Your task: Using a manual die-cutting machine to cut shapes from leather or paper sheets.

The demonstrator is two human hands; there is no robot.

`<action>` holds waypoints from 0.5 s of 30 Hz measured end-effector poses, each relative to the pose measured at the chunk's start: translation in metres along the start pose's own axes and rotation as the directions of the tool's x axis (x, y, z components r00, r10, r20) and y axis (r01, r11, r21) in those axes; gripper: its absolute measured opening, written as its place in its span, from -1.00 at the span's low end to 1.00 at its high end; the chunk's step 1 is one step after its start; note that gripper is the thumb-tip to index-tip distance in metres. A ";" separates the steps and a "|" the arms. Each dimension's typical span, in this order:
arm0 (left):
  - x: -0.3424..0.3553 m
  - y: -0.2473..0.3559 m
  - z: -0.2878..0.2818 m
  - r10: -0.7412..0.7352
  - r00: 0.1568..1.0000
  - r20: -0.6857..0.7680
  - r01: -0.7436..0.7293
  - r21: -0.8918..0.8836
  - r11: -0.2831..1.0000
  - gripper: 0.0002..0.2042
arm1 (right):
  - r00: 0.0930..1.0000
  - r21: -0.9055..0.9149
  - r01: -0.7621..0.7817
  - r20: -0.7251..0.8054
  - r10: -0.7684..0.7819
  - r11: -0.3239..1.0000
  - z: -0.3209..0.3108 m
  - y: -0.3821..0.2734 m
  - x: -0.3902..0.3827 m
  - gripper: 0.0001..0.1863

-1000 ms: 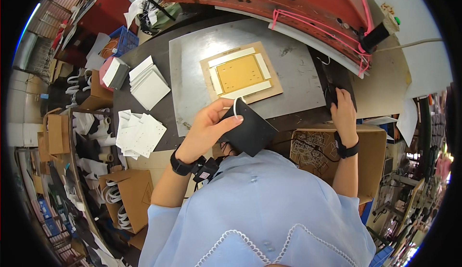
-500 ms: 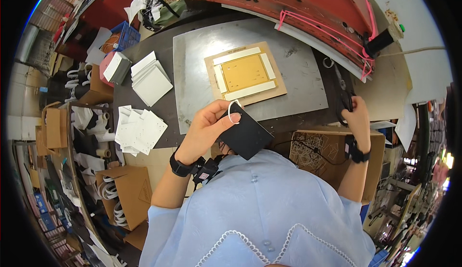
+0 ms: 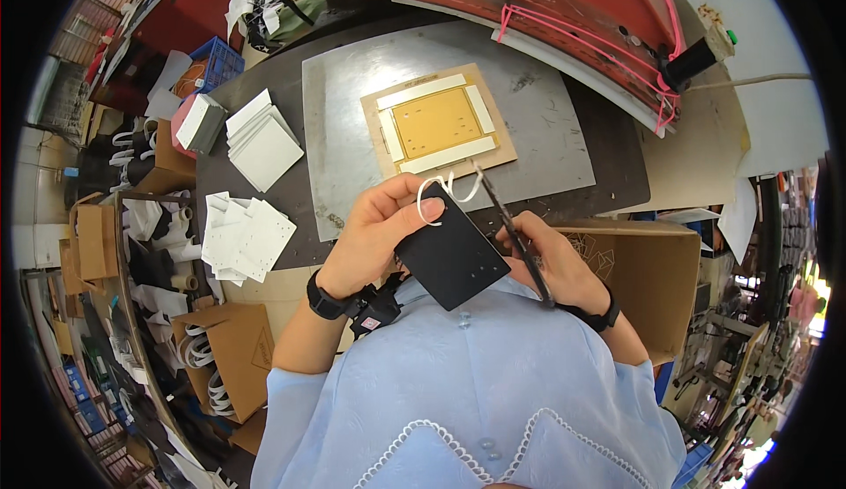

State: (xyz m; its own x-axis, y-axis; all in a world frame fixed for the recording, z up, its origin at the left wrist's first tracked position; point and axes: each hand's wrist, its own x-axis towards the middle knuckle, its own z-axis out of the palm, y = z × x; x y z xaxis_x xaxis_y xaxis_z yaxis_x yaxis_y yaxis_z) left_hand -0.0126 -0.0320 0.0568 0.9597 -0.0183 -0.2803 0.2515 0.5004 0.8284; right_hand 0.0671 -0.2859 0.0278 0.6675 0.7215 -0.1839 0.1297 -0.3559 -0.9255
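In my left hand point(image 3: 381, 229), closed between thumb and fingers, is a black rectangular piece point(image 3: 454, 251) with several small holes near its lower edge. A thin white strip point(image 3: 464, 191) curls up from the thumb over its top corner. My right hand point(image 3: 557, 264) grips dark-handled scissors point(image 3: 513, 225), seen edge-on, their tip up beside the white strip. Whether the blades touch the strip cannot be made out. Beyond both hands, a wooden board point(image 3: 370, 114) with a yellow panel and white bars along its sides lies on a grey metal plate point(image 3: 551, 128).
Left of the plate, white sheets point(image 3: 264, 150) lie stacked, with a looser pile point(image 3: 247, 238) nearer me. Red machinery point(image 3: 546, 4) with pink cord overhangs the far right. A cardboard box point(image 3: 652, 269) with thin scraps stands at right; another box point(image 3: 233, 348) holds white rolls at left.
My right hand has picked the scissors up from the table's right side and brought them left, beside the black piece. My left hand keeps its hold; more of the white strip now shows.
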 end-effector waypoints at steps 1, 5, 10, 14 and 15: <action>-0.001 0.000 -0.003 -0.002 1.000 0.008 0.002 0.013 1.000 -0.79 | 0.999 -0.041 -0.033 0.019 0.034 0.999 0.001 -0.004 0.001 -0.60; -0.003 -0.004 -0.004 0.142 0.990 -0.019 -0.138 0.127 0.982 -0.84 | 0.997 -0.186 -0.073 0.016 0.077 0.980 0.002 -0.017 0.002 -0.60; -0.006 -0.002 -0.003 0.167 0.985 -0.041 -0.159 0.148 0.976 -0.86 | 0.962 -0.416 0.086 -0.203 -0.185 0.905 0.013 -0.015 0.003 -0.62; -0.005 -0.005 -0.002 0.099 0.994 -0.053 -0.093 0.117 0.989 -0.82 | 0.927 -0.526 0.131 -0.237 -0.293 0.840 0.014 -0.015 0.007 -0.62; -0.004 -0.004 -0.001 0.070 0.996 -0.057 -0.065 0.075 0.995 -0.81 | 0.925 -0.507 0.136 -0.243 -0.292 0.851 0.013 -0.016 0.006 -0.62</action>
State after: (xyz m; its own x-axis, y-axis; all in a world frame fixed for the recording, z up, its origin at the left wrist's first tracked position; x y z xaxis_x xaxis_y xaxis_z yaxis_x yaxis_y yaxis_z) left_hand -0.0181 -0.0328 0.0538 0.9662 0.0663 -0.2491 0.1969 0.4339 0.8792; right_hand 0.0599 -0.2678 0.0373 0.7579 0.6267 0.1810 0.5727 -0.5063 -0.6448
